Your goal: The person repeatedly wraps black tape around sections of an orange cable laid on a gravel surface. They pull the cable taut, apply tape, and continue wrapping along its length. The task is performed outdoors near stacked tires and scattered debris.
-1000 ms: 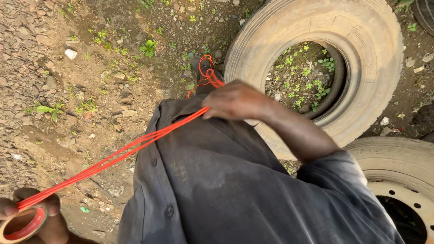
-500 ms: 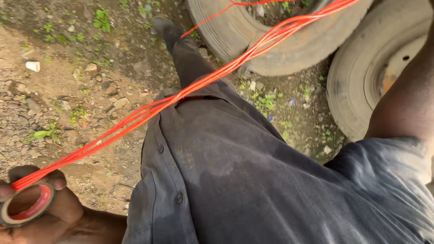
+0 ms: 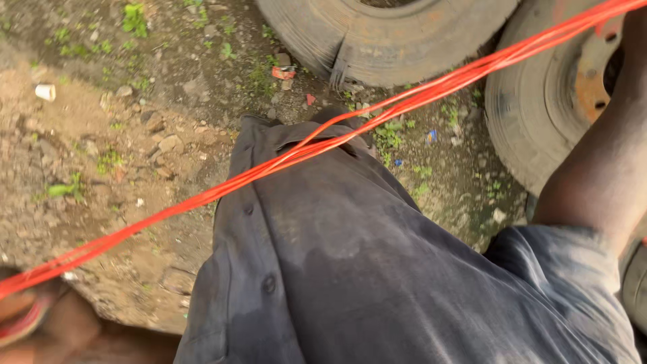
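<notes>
Several thin red cords point(image 3: 283, 162) run taut in a bundle from the bottom left corner up to the top right corner, crossing over my dark grey buttoned shirt point(image 3: 377, 269). My left hand point(image 3: 47, 323) sits blurred at the bottom left edge, closed around a round red cord roll point(image 3: 20, 322) that the strands lead into. My right forearm point(image 3: 600, 168) rises along the right edge. The right hand itself is beyond the top of the frame, where the cords also leave the view.
A worn tyre point(image 3: 384, 40) lies on the ground at the top. A second tyre point(image 3: 532, 128) with a rusty rim point(image 3: 593, 74) lies at the right. Underfoot is stony dirt with small weeds, a white scrap point(image 3: 46, 91) and small bits of litter.
My right arm has lifted higher and out to the top right, carrying the cords with it. My left hand with the roll has slipped further toward the bottom left edge.
</notes>
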